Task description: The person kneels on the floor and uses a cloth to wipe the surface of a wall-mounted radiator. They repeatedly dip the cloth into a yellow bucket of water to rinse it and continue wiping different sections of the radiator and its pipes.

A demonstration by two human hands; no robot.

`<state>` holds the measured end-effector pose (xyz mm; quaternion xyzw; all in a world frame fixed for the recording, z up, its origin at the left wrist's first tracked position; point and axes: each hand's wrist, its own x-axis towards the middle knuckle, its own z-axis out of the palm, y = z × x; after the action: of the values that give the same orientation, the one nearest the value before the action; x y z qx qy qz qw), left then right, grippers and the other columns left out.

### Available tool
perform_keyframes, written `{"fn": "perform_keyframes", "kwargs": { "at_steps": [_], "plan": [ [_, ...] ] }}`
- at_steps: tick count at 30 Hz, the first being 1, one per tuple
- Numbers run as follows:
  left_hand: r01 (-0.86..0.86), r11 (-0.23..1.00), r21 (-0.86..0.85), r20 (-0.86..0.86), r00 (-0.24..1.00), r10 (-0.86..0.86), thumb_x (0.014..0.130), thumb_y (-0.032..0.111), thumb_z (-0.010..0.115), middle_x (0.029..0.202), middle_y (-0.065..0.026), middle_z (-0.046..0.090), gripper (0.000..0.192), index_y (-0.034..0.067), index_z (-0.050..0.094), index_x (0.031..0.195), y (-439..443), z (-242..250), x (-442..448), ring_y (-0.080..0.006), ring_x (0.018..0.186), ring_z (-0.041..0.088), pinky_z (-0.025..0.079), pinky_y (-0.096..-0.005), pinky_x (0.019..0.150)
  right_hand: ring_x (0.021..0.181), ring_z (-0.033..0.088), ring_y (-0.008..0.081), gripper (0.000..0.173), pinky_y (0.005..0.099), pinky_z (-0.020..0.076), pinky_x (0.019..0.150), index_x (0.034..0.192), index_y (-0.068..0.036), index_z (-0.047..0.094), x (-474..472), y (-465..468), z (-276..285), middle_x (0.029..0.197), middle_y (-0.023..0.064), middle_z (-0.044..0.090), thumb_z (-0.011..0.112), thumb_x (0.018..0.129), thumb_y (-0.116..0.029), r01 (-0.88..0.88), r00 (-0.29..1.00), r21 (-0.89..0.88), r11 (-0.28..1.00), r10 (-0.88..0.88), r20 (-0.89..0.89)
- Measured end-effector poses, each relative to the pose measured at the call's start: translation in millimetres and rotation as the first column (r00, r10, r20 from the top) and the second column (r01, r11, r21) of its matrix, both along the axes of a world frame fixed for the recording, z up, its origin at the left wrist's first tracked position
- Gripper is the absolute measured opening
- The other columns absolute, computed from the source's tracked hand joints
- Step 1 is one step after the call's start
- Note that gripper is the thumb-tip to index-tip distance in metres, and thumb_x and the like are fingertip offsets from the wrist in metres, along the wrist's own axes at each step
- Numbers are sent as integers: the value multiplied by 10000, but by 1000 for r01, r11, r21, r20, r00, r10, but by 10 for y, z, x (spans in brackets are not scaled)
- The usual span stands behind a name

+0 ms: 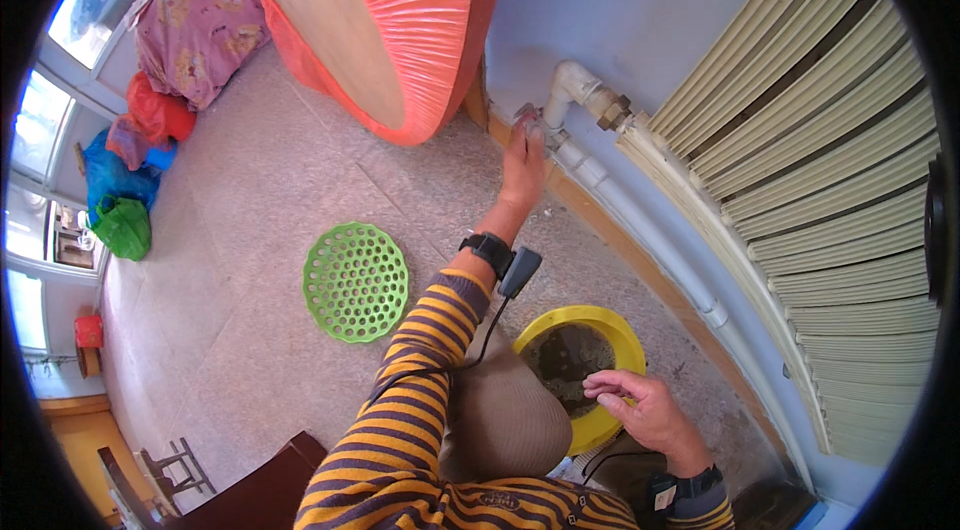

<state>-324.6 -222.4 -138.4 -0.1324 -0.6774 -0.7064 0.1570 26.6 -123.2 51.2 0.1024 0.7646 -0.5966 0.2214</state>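
My left hand [526,164] reaches forward to the wall, at the white pipe elbow [574,82] beside the radiator. At its fingertips is a small greyish-red piece that looks like a wet rag [529,114]; the fingers partly hide it. My right hand [649,414] hovers over the near rim of a yellow bucket [630,339], loosely curled and holding nothing. Murky brown water [568,365] with some foam stands in the bucket, right beside my knee [510,410].
A cream radiator [810,177] and a white pipe [660,252] run along the right wall. A green perforated basket [355,282] lies on the floor. Ahead leans a round board in red plastic [435,27]. Plastic bags [124,226] line the left; a dark stool [180,470] stands lower left.
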Motion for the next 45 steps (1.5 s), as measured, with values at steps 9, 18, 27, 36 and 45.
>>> {"fn": "perform_keyframes", "kwargs": {
  "at_steps": [9, 18, 27, 36, 45],
  "plan": [
    [458, 889, 19, 270, 854, -446, 1020, 326, 439, 1133, -145, 675, 437, -51, 628, 1133, -120, 88, -800, -271, 1064, 624, 465, -391, 954, 997, 697, 197, 243, 301, 555, 863, 1180, 13, 628, -83, 50, -5, 1091, 127, 695, 637, 940, -28, -1, 1000, 15, 1000, 1, 27],
    [116, 992, -49, 277, 956, -98, 1039, 361, 417, 1190, -191, 633, 499, -65, 552, 1262, 19, 38, -293, -312, 1132, 587, 429, -379, 1004, 982, 697, 186, 224, 298, 555, 842, 1170, 13, 634, -29, 35, -49, 1070, 124, 703, 627, 954, -48, 20, 1000, 9, 1000, -20, -17],
    [-34, 973, 228, 506, 858, -88, 1063, 364, 395, 1368, -240, 510, 572, -27, 301, 1470, 398, -39, 254, -314, 1260, 502, 374, -359, 1080, 989, 688, 179, 213, 292, 545, 863, 1169, 16, 639, -37, -30, -12, 1086, 116, 702, 605, 965, -38, 9, 1000, -3, 1000, -9, 19],
    [19, 192, 981, 153, 532, -833, 1075, 398, 323, 1189, -155, 632, 484, 24, 514, 1314, 196, -257, -173, -311, 1094, 628, 478, -426, 1029, 998, 692, 191, 213, 297, 550, 879, 1162, 18, 637, 1, 84, -91, 1077, 129, 698, 621, 963, -54, 37, 998, 16, 999, -38, 46],
    [7, 457, 889, 360, 607, -709, 1087, 280, 328, 1263, -160, 595, 388, 43, 500, 1340, 175, -237, 164, -290, 1127, 604, 486, -462, 995, 998, 690, 181, 221, 294, 545, 878, 1171, 19, 636, -7, 80, -48, 1083, 114, 707, 605, 956, -24, 23, 999, 12, 1000, -23, 23]
  ]
}}
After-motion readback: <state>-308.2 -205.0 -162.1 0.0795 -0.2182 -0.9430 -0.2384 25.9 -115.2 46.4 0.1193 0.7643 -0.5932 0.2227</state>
